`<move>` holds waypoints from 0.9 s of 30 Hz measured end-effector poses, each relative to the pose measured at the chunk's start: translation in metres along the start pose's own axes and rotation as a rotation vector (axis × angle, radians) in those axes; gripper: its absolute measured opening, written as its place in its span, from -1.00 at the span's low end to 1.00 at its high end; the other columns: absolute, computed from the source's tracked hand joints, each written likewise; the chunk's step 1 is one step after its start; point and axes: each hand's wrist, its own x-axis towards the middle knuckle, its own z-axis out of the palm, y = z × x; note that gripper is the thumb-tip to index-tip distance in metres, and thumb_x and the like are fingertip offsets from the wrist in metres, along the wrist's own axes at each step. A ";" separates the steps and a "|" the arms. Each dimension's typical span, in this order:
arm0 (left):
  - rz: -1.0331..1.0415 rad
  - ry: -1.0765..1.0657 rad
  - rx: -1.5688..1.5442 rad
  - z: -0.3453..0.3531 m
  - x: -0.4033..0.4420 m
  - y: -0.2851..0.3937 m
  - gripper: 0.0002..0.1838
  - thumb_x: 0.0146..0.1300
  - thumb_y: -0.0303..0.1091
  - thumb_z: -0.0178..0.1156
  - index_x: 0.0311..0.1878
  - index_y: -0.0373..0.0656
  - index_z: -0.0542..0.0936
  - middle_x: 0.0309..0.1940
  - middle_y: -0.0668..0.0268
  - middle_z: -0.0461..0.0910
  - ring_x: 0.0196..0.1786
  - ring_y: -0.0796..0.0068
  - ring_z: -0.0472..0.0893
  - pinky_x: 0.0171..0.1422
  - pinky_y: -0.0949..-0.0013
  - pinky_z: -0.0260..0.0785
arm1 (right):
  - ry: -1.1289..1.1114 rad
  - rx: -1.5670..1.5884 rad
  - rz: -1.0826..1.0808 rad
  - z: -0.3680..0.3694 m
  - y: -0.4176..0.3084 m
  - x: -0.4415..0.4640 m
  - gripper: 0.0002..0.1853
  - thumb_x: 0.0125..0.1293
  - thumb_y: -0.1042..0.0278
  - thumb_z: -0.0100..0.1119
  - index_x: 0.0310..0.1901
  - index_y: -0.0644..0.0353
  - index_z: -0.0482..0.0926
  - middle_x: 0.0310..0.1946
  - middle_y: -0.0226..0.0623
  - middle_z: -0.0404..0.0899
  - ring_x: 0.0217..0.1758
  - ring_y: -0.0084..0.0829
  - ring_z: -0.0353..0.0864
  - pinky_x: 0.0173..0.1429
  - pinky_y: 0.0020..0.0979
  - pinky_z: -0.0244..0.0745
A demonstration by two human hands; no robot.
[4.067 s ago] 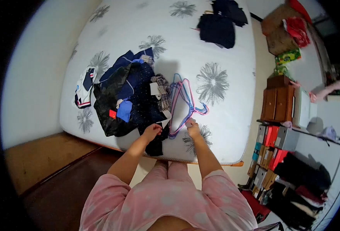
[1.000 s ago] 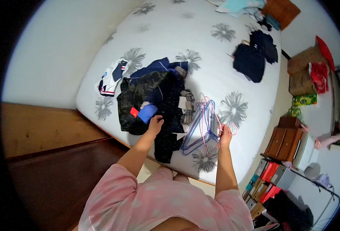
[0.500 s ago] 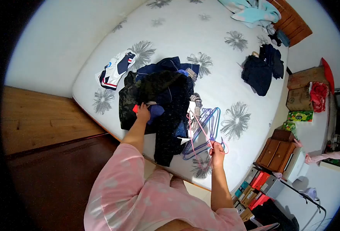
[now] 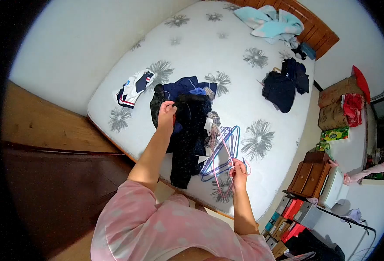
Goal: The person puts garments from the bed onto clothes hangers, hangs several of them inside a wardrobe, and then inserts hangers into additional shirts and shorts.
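In the head view my left hand point(image 4: 166, 115) is closed on the dark camouflage garment point(image 4: 155, 108) in the clothes pile, pinching its fabric. Black clothing point(image 4: 184, 161) hangs toward the near edge of the bed, with a navy garment point(image 4: 181, 87) behind it. My right hand point(image 4: 239, 170) grips a pink clothes hanger point(image 4: 229, 152), held up over several blue and purple hangers point(image 4: 216, 161) lying on the mattress. A checked cloth point(image 4: 213, 130) with white tags lies between the pile and the hangers.
The flower-patterned mattress point(image 4: 200, 48) fills the middle. A white jersey point(image 4: 135, 88) lies left, folded dark clothes point(image 4: 280, 89) right, a light blue blanket point(image 4: 272, 24) by the headboard point(image 4: 318, 32). Along the right stand cardboard boxes point(image 4: 333, 111), a small wooden cabinet point(image 4: 309, 176) and stacked shoeboxes point(image 4: 288, 217).
My left hand has lifted and moved away from me with the camouflage garment, whose near part has drawn up. My right hand still grips the pink hanger. The view has shifted slightly.
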 end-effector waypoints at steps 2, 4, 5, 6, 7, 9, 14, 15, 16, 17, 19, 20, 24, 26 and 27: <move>-0.045 -0.055 -0.003 0.015 -0.023 0.021 -0.77 0.20 -0.65 0.06 -0.12 -0.12 0.43 -0.38 0.48 0.45 -0.37 0.69 0.43 -0.28 0.63 0.27 | -0.074 -0.023 -0.067 -0.004 -0.013 -0.007 -0.71 0.41 0.19 -0.05 -0.01 0.19 0.51 -0.36 -0.39 0.57 -0.51 -0.68 0.37 -0.41 -0.61 0.25; -0.016 -0.138 -0.089 0.037 -0.060 0.057 -0.78 0.21 -0.63 0.07 -0.13 -0.10 0.45 -0.37 0.48 0.46 -0.36 0.73 0.42 -0.32 0.65 0.24 | -0.143 -0.032 -0.150 -0.003 -0.037 -0.023 -0.69 0.43 0.17 -0.09 0.00 0.19 0.51 -0.36 -0.38 0.56 -0.48 -0.66 0.38 -0.39 -0.59 0.27; 0.015 -0.126 -0.137 0.061 -0.085 0.083 -0.80 0.22 -0.61 0.09 -0.14 -0.08 0.46 -0.36 0.48 0.46 -0.38 0.76 0.41 -0.38 0.67 0.19 | -0.195 -0.071 -0.139 -0.010 -0.046 -0.028 -0.64 0.42 0.09 -0.10 -0.01 0.22 0.47 -0.24 -0.37 0.53 -0.42 -0.64 0.39 -0.31 -0.57 0.31; 0.028 -0.122 -0.107 0.065 -0.095 0.095 -0.81 0.23 -0.56 0.11 -0.12 -0.08 0.42 -0.46 0.53 0.37 -0.50 0.75 0.33 -0.53 0.65 0.16 | -0.215 -0.104 -0.147 -0.015 -0.054 -0.034 -0.64 0.42 0.10 -0.10 0.00 0.22 0.47 -0.25 -0.39 0.52 -0.41 -0.64 0.40 -0.30 -0.57 0.32; 0.051 -0.182 -0.129 0.066 -0.103 0.106 -0.80 0.23 -0.58 0.09 -0.12 -0.09 0.42 -0.39 0.48 0.43 -0.39 0.71 0.41 -0.39 0.64 0.24 | -0.234 -0.140 -0.154 -0.020 -0.062 -0.041 -0.64 0.42 0.10 -0.09 0.01 0.22 0.47 -0.27 -0.40 0.50 -0.39 -0.64 0.40 -0.29 -0.57 0.32; 0.098 -0.258 -0.172 0.088 -0.139 0.136 -0.80 0.23 -0.60 0.08 -0.11 -0.11 0.41 -0.30 0.41 0.51 -0.23 0.63 0.51 -0.16 0.58 0.37 | -0.271 -0.185 -0.238 -0.025 -0.075 -0.051 -0.65 0.40 0.15 -0.06 0.04 0.22 0.46 -0.27 -0.43 0.43 -0.34 -0.63 0.41 -0.26 -0.57 0.32; 0.164 -0.451 -0.090 0.138 -0.221 0.178 -0.81 0.21 -0.59 0.10 -0.15 -0.14 0.41 -0.27 0.37 0.51 -0.20 0.61 0.52 -0.08 0.52 0.38 | -0.375 -0.484 -0.642 -0.005 -0.137 -0.089 -0.59 0.27 0.41 0.05 0.16 0.28 0.38 -0.02 -0.36 0.29 -0.29 -0.62 0.41 -0.28 -0.59 0.33; 0.182 -0.488 -0.064 0.149 -0.240 0.183 -0.81 0.20 -0.60 0.10 -0.15 -0.14 0.41 -0.27 0.37 0.51 -0.19 0.60 0.51 -0.06 0.52 0.37 | -0.390 -0.503 -0.686 0.009 -0.155 -0.104 -0.53 0.22 0.45 0.11 0.19 0.27 0.36 0.00 -0.35 0.28 -0.28 -0.61 0.41 -0.28 -0.58 0.35; 0.196 -0.523 -0.037 0.158 -0.255 0.184 -0.81 0.20 -0.60 0.11 -0.15 -0.15 0.41 -0.26 0.37 0.51 -0.19 0.60 0.51 -0.04 0.52 0.37 | -0.409 -0.478 -0.781 0.020 -0.165 -0.109 -0.45 0.15 0.46 0.18 0.21 0.24 0.34 0.01 -0.34 0.27 -0.27 -0.59 0.41 -0.27 -0.58 0.38; 0.187 -0.559 -0.002 0.167 -0.267 0.180 -0.81 0.18 -0.60 0.13 -0.17 -0.16 0.42 -0.25 0.37 0.50 -0.17 0.59 0.51 0.00 0.52 0.36 | -0.426 -0.452 -0.874 0.030 -0.171 -0.114 -0.37 0.09 0.47 0.26 0.24 0.21 0.32 0.01 -0.33 0.27 -0.26 -0.58 0.42 -0.25 -0.57 0.41; 0.186 -0.614 0.105 0.179 -0.286 0.161 -0.81 0.16 -0.58 0.15 -0.18 -0.14 0.44 -0.27 0.39 0.50 -0.16 0.60 0.50 0.01 0.53 0.34 | -0.470 -0.438 -0.845 0.048 -0.183 -0.128 -0.35 0.03 0.40 0.34 0.20 0.22 0.33 0.02 -0.25 0.28 -0.27 -0.45 0.47 -0.19 -0.48 0.44; 0.158 -0.661 0.124 0.183 -0.296 0.153 -0.82 0.15 -0.55 0.18 -0.19 -0.13 0.45 -0.28 0.41 0.50 -0.16 0.61 0.50 0.00 0.54 0.33 | -0.492 -0.430 -0.833 0.052 -0.187 -0.133 -0.33 0.00 0.37 0.38 0.19 0.22 0.33 0.02 -0.21 0.29 -0.27 -0.38 0.50 -0.16 -0.44 0.46; 0.187 -0.629 0.190 0.173 -0.310 0.133 -0.77 0.17 -0.56 0.16 -0.10 -0.18 0.47 -0.24 0.36 0.55 -0.14 0.59 0.53 0.06 0.50 0.35 | -0.376 -0.648 -1.021 0.043 -0.174 -0.114 -0.72 0.05 0.46 0.19 -0.16 0.28 0.47 -0.35 -0.07 0.51 -0.31 -0.12 0.53 -0.18 -0.29 0.45; 0.110 -0.545 0.188 0.155 -0.312 0.138 -0.72 0.17 -0.58 0.15 -0.03 -0.19 0.45 -0.15 0.32 0.56 -0.08 0.56 0.53 0.12 0.48 0.34 | -0.420 -0.423 -0.544 0.030 -0.168 -0.095 -0.78 0.07 0.53 0.08 -0.19 0.30 0.48 -0.41 -0.11 0.52 -0.33 -0.21 0.54 -0.19 -0.34 0.43; 0.081 -0.539 0.167 0.138 -0.305 0.130 -0.66 0.15 -0.65 0.09 0.01 -0.18 0.44 -0.09 0.30 0.54 -0.03 0.54 0.51 0.15 0.47 0.32 | -0.409 -0.477 -0.587 0.024 -0.160 -0.086 -0.77 0.08 0.54 0.05 -0.18 0.31 0.48 -0.43 -0.14 0.52 -0.34 -0.27 0.53 -0.19 -0.37 0.42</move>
